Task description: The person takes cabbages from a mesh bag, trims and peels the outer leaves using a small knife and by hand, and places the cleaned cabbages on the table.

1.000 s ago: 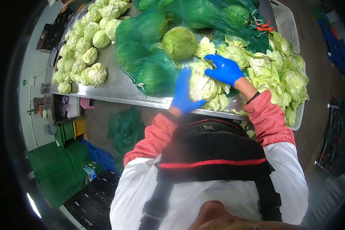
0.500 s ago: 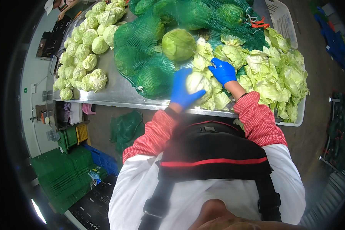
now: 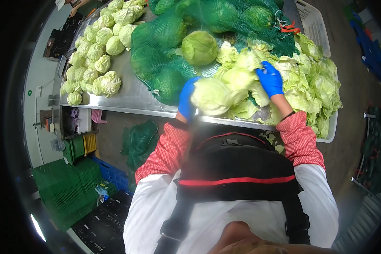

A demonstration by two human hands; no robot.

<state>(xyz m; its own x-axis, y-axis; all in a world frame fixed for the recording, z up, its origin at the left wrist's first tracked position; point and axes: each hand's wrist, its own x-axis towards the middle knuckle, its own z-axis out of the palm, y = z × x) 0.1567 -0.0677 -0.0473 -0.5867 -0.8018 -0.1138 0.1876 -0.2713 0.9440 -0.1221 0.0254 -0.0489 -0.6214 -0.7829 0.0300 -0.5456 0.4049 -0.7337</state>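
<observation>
cabbage [image 3: 210,97]: left hand [image 3: 186,98] cupped alongside, right hand [image 3: 271,79] curled

Head cam, left fisheye of a head-worn pair, looks steeply down from above, black apron [image 3: 237,165] close at near side, left hand [image 3: 187,96] and right hand [image 3: 270,78] within arm's reach, steel table [image 3: 132,91] on far side, floor [image 3: 346,91] left and right, edges bending toward rim.

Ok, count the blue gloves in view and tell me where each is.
2. One is on the left hand, against a pale cabbage; the other is on the right hand, beside pale leaves. No others show, though some could be hidden.
</observation>
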